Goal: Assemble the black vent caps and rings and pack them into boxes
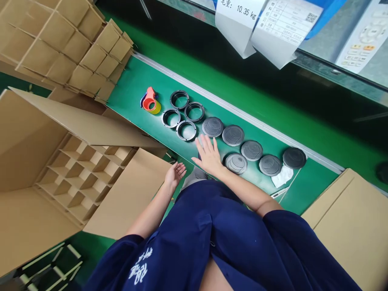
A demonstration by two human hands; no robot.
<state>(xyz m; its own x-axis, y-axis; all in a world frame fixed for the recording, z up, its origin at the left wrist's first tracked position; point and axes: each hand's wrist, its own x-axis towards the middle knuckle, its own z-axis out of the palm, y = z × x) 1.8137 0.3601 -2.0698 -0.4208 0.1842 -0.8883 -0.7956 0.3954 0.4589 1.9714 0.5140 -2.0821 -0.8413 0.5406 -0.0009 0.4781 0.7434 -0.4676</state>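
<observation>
My right hand (208, 157) is spread palm down over the front edge of the green table (136, 81), and a dark round piece shows partly beneath it. Several dark round vent discs (233, 135) lie to its right and just beyond it. Several black open rings (186, 130) stand grouped beyond it to the left. My left hand (175, 174) is off the table's front edge, palm up, fingers apart, holding nothing. An orange and yellow tape dispenser (151, 105) lies left of the rings.
An open carton (127, 194) with cardboard dividers stands at the left, with stacked dividers (91, 52) behind. Flat cardboard (354, 218) is at the right. A white cloth (282, 176) lies by the discs. A shelf (318, 64) with hanging labels overhangs the back.
</observation>
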